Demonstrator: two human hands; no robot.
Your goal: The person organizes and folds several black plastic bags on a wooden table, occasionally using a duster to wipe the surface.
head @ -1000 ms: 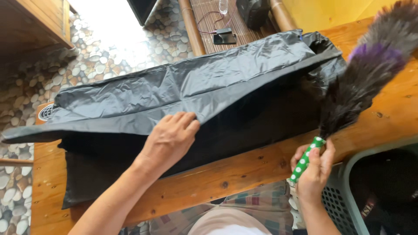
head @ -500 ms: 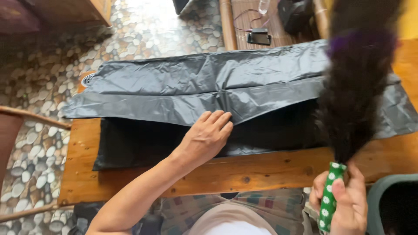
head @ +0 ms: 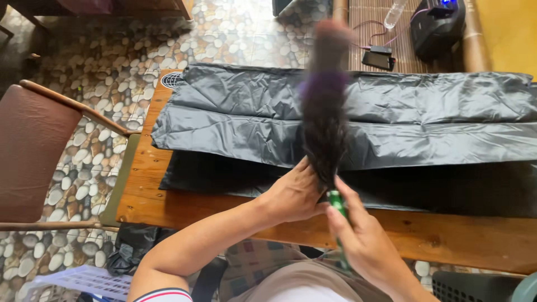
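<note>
On the wooden table, the right hand is gripping a green-handled feather duster over black plastic sheeting; beside it, the left hand is lying flat, fingers open.

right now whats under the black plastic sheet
The black plastic sheet lies on a wooden table, whose front strip shows. The left hand rests on the sheet; anything beneath is hidden.
</note>
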